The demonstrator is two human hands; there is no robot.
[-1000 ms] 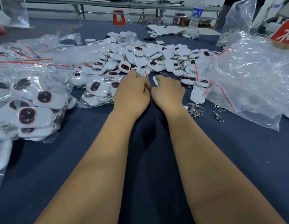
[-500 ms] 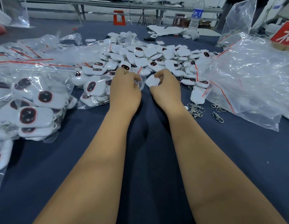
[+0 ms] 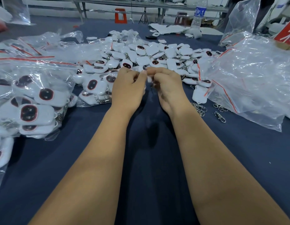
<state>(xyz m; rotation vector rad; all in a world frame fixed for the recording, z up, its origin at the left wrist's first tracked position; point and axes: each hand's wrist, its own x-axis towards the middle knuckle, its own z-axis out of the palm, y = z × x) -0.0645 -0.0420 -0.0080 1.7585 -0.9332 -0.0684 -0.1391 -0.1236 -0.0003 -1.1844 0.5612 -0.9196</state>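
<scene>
Two grips: left hand (image 3: 128, 90) and right hand (image 3: 169, 90) pinch one blurred white fob (image 3: 150, 80); packing apparently underway; next needs steady alignment.

Metal-legged bench (image 3: 98, 2) and orange stool (image 3: 119, 16) on grey floor (image 3: 48, 20)

a matt, dark blue cloth (image 3: 238, 159) covers the table. the loose fobs (image 3: 142, 60) heaped on it are smooth white plastic with a soft sheen, many showing a glossy dark oval rimmed in red. the bags (image 3: 254, 75) around them are thin clear plastic film, crinkled and shiny, with red seal strips. the key rings (image 3: 199, 108) and the clasp (image 3: 219, 115) are bright, polished metal. the bottle (image 3: 198, 15) at the far end is clear plastic with a blue label. the small white piece (image 3: 150, 80) pinched between the left hand (image 3: 128, 88) and right hand (image 3: 168, 88) looks like the same smooth plastic, though it is blurred.
</scene>
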